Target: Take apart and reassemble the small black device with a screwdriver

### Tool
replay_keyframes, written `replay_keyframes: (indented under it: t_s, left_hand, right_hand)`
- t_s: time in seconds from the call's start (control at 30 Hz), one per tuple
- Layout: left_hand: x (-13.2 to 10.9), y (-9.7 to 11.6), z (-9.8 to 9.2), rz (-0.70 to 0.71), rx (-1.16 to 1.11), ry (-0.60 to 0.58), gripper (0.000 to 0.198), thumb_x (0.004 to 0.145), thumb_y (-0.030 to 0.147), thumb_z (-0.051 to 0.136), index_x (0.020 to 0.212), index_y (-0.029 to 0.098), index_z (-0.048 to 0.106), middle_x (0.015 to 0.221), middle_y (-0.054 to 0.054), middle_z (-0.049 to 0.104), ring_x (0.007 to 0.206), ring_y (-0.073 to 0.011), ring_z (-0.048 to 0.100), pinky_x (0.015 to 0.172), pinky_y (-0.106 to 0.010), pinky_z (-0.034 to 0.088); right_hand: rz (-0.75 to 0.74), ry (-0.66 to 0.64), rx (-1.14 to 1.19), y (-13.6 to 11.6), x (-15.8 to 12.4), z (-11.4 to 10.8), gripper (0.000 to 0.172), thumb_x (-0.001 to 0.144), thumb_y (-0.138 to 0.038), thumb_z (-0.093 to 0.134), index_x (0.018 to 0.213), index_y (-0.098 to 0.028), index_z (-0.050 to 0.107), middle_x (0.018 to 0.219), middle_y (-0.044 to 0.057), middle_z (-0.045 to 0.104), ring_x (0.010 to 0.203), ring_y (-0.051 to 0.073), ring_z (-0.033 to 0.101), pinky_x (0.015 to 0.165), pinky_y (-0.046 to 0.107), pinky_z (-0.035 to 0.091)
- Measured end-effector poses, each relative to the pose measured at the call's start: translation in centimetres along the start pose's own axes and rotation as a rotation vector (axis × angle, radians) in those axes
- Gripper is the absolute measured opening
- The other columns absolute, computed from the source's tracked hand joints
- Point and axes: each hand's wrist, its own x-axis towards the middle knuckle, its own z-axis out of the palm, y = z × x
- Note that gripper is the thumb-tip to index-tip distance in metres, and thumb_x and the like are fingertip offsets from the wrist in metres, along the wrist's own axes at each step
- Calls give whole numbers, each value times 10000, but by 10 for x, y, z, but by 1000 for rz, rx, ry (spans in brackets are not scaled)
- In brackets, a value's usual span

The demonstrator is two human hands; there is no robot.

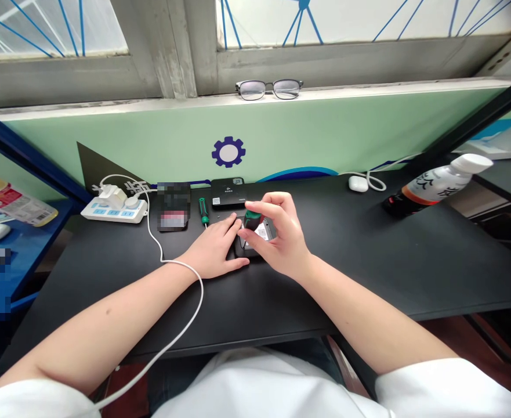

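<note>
A small black device (261,230) with a pale label lies on the black desk in front of me. My right hand (279,232) grips a green and black screwdriver (252,220) by its handle, upright over the device. My left hand (215,247) lies spread at the device's left side, its fingertips and thumb touching the edge. Just behind my left hand rests a second green screwdriver (203,211). A black box (228,193) with a small white label sits behind the device.
On the left are a white power strip (113,210), a phone (174,207) and a white cable (198,293) crossing my left forearm. A bottle (438,184) and white earbud case (358,184) stand right. Glasses (269,90) rest on the ledge.
</note>
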Motion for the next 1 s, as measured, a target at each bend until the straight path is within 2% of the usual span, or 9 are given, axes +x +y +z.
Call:
replay_keyframes:
  t_s: [0.07,0.17,0.3,0.53,0.7,0.87,1.0]
  left_hand:
    - [0,0,-1,9,-12,-24,787,935,545,776,1590,227,479,1644,-197,518,1558,-441,462,1258,-670,429]
    - [0,0,-1,9,-10,-27,794,943,540,767,1599,212,464,1662,-211,498,1562,-440,456,1258,-679,425]
    - [0,-3,2,8,-15,-3,839,927,567,782,1622,235,450,1683,-201,476,1545,-444,476,1245,-677,441]
    - [-2,-5,5,0,-28,19,1001,908,597,796,1720,281,304,1754,-186,386,1582,-443,439,1254,-674,435]
    - [-3,-4,3,-29,16,-23,1007,926,638,763,1714,194,320,1770,-242,335,1617,-471,379,1284,-669,399]
    - [-2,-6,5,-4,-23,8,1015,919,615,778,1734,274,277,1772,-191,355,1599,-444,416,1264,-670,421]
    - [-2,-6,6,-1,-24,6,1022,920,614,778,1737,273,267,1766,-194,359,1592,-441,423,1255,-669,427]
  right_hand:
    - [12,-1,35,1,0,1,481,966,-242,755,1416,-345,620,1135,61,594,892,201,645,726,398,652]
    - [7,12,99,1,-1,2,539,975,-204,733,1467,-344,564,1189,69,621,948,203,659,750,384,650]
    - [43,10,106,0,-1,1,508,969,-201,727,1435,-324,564,1206,79,633,997,215,678,759,386,648]
    - [58,61,111,-1,0,-2,451,973,-240,729,1391,-314,576,1205,84,633,970,217,679,735,395,650]
    - [77,143,134,0,0,-3,424,971,-260,749,1359,-317,589,1207,77,612,964,207,666,731,375,633]
    - [55,100,176,2,0,0,447,961,-187,745,1362,-320,599,1205,62,598,949,189,662,725,355,619]
    - [37,87,189,1,1,0,491,948,-144,745,1379,-325,595,1197,56,596,953,180,656,719,336,613]
